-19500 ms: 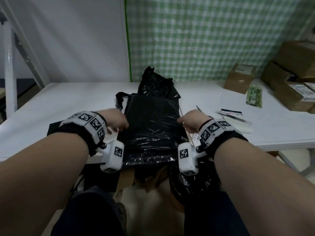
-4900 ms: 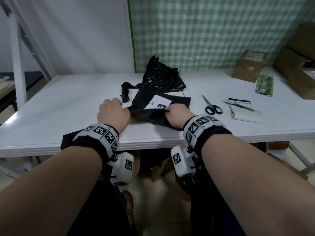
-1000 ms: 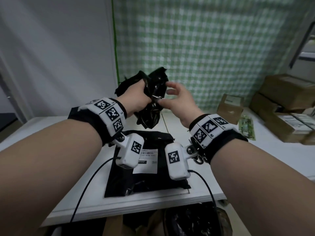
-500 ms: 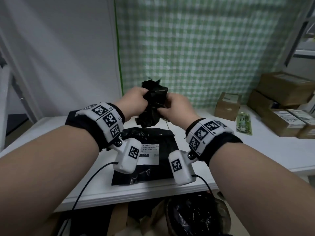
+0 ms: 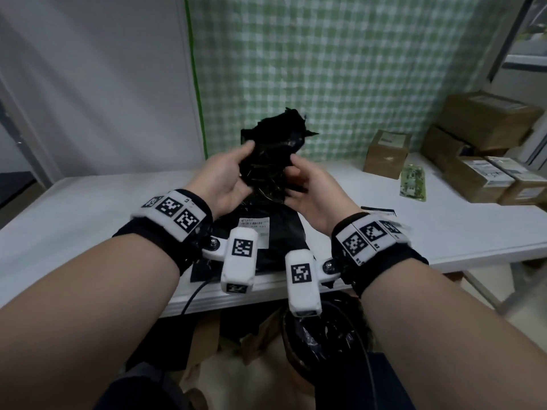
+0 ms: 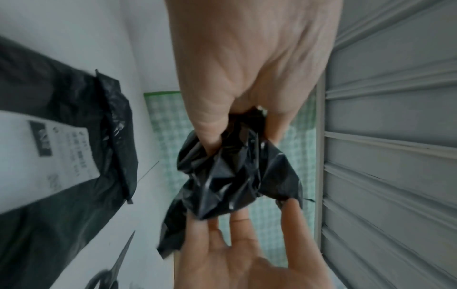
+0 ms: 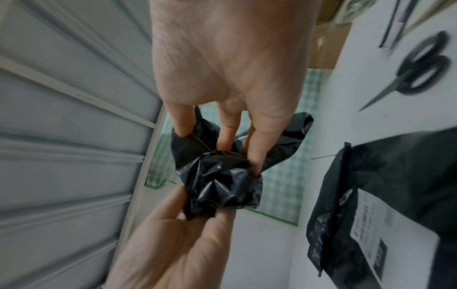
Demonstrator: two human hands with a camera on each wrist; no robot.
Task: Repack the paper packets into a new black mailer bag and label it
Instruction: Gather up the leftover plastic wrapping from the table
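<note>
Since half a second ago both hands have loosened on the crumpled black plastic (image 5: 270, 161), palms now turned inward. From the head view, the left hand (image 5: 225, 180) and right hand (image 5: 310, 189) cup it between them, above the labelled black mailer bag (image 5: 278, 232) on the bench (image 5: 74, 220). Left wrist view: left fingers (image 6: 210, 125) pinch the wad. Right wrist view: right fingers (image 7: 257, 140) dig into it; scissors (image 7: 418, 70) lie beside.

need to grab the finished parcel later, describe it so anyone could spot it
On the white table, at the near edge below the two raised hands, a flat black mailer bag lies. Unlike the crumpled black plastic held in the air above it, it is flat and carries a white printed label.
</note>
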